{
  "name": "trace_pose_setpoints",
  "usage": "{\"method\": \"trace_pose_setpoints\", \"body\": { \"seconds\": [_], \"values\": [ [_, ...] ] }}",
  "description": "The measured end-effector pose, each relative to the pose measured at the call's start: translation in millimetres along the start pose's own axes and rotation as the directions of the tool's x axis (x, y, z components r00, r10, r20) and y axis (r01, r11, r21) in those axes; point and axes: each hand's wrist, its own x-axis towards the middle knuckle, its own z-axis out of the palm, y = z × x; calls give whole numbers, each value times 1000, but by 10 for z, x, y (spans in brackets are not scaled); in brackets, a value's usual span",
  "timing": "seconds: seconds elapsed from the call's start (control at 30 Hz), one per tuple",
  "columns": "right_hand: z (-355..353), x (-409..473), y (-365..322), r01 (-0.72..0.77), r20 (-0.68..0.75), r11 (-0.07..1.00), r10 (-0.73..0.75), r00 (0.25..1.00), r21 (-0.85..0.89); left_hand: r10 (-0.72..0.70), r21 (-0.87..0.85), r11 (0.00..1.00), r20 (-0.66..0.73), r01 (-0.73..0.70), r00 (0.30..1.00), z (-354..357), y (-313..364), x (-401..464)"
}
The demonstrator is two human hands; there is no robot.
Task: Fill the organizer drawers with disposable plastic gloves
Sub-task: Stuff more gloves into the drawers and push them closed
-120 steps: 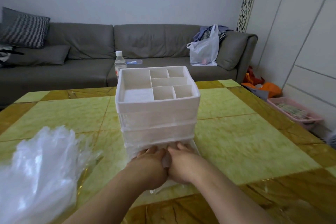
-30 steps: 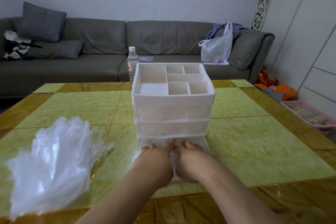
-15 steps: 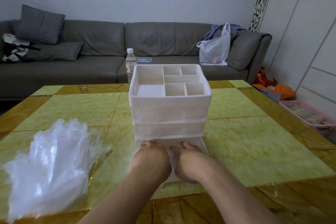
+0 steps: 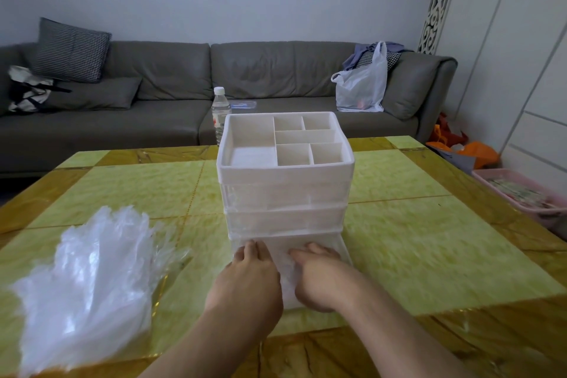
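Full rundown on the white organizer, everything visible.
The organizer is white, plastic by its look, standing upright mid-table. Its open top tray is split into one large compartment on the left and five smaller ones, all empty. Below are stacked drawers with translucent fronts; the upper two are closed, the bottom drawer is pulled out toward the camera. The left hand and right hand press down on clear plastic gloves inside it. A water bottle stands behind.

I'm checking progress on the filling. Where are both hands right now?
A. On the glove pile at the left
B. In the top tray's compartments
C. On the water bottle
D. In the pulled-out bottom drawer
D: the left hand and right hand press into the bottom drawer of the organizer, away from the glove pile.
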Motion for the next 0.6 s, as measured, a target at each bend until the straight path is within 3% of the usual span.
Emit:
{"method": "trace_pose_setpoints", "body": {
  "seconds": [0.23,0.4,0.6],
  "values": [
    [15,85,-12,-10,7,999,10,1000,-38,-53,147,989,135,33,989,-66,189,119],
    [20,83,37,-3,-14,1000,3,1000,-21,-39,107,994,192,19,981,-70,164,241],
    [5,51,55,-3,-30,999,4,1000,36,4,-8,1000,79,-3,997,-10,33,155]
  ]
}}
